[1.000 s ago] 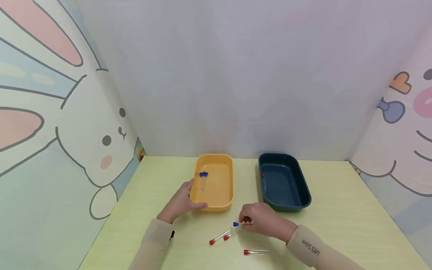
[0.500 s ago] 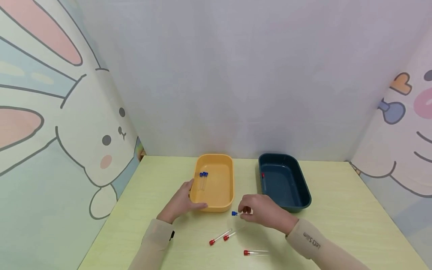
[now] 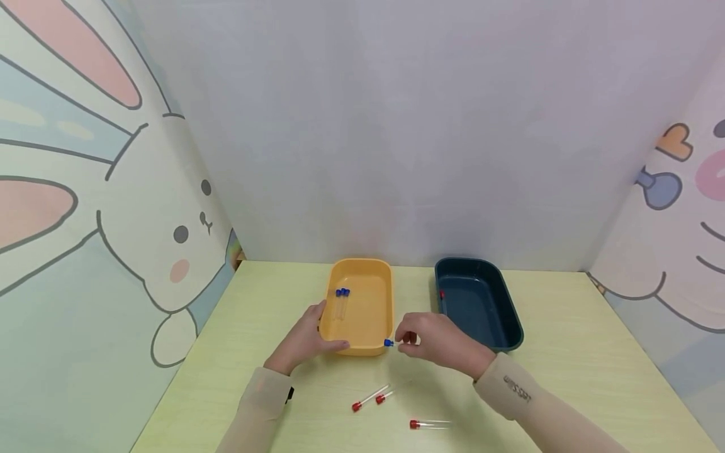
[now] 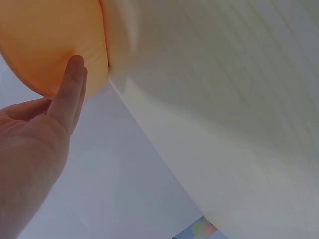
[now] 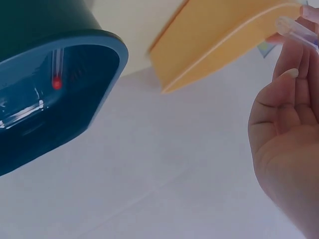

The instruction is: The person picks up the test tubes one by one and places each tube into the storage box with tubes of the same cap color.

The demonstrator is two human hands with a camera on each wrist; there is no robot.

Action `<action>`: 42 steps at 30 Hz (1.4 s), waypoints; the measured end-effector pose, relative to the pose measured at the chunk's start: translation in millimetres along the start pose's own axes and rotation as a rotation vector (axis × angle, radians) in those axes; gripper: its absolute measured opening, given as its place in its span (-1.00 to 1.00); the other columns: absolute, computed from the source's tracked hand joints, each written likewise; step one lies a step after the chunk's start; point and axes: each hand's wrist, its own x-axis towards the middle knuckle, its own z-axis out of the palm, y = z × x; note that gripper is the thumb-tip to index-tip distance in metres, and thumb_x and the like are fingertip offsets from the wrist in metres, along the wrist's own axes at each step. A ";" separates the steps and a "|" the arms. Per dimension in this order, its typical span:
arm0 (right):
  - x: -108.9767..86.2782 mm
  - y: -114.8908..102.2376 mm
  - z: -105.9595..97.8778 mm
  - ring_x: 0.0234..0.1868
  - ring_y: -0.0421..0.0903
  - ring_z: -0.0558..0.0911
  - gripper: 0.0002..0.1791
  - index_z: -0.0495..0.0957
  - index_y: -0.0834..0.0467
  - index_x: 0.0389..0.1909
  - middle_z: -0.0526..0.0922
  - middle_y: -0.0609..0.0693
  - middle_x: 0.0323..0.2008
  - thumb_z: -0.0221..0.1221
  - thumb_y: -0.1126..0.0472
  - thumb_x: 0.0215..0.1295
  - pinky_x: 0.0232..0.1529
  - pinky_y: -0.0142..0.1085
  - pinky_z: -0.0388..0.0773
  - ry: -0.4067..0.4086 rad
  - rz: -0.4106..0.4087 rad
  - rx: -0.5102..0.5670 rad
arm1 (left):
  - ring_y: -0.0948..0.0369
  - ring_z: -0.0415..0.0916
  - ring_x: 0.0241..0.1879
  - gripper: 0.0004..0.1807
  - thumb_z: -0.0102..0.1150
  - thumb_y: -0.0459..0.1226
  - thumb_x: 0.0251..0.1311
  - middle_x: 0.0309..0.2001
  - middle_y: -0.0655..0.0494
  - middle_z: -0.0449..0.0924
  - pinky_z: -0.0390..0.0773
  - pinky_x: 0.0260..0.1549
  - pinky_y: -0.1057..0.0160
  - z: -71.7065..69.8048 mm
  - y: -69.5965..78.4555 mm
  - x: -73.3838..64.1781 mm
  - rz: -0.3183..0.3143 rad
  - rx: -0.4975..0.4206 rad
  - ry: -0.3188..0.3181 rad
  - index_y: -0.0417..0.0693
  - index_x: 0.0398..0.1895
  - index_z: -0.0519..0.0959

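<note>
Three blue-capped tubes lie inside the yellow tray, over by its left wall, and to its right sits the dark blue tray, a lone red-capped tube inside by the wall facing the yellow one! In front of the yellow tray, on the pale table, it's a scatter: two red-tipped tubes side by side, a third red-tipped tube nearer the person; the yellow tray's own rim is the barrier, right where the held tube shows its blue cap at the near right corner, and whether they touch, you can't tell. Fingers cover most of that tube from above, and the right wrist view catches its clear end before the edge cuts it off. What a pinch from the right hand, thumb and fingertips on the tube, palm down, knuckles up, right of the yellow tray! The left hand spans the near left corner, thumb along the front, straight fingers laid against the outer wall, clasping nothing
</note>
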 end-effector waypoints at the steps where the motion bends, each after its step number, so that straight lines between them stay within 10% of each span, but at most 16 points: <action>1: 0.7 -0.5 -0.9 -0.35 -0.26 0.57 -0.92 0.74 0.00 -0.23 0.68 -0.23 -0.33 0.40 0.19 0.28 -0.27 -0.50 0.58 0.002 0.001 0.002 | 0.09 0.46 0.09 0.24 0.67 0.04 -0.11 0.44 -0.08 0.34 0.51 0.28 -0.08 0.2 0.1 0.1 -0.003 0.003 0.000 0.01 0.63 0.13; 42: 72.2 -17.1 -17.1 -0.32 -0.18 0.56 -0.91 0.76 0.02 -0.19 0.70 -0.16 -0.32 0.38 0.15 0.32 -0.19 -0.36 0.65 0.063 0.178 0.098 | 0.05 0.48 0.11 0.21 0.64 0.05 -0.06 0.46 -0.11 0.31 0.53 0.27 -0.08 -1.1 0.8 -1.4 0.008 0.002 -0.015 0.03 0.62 0.13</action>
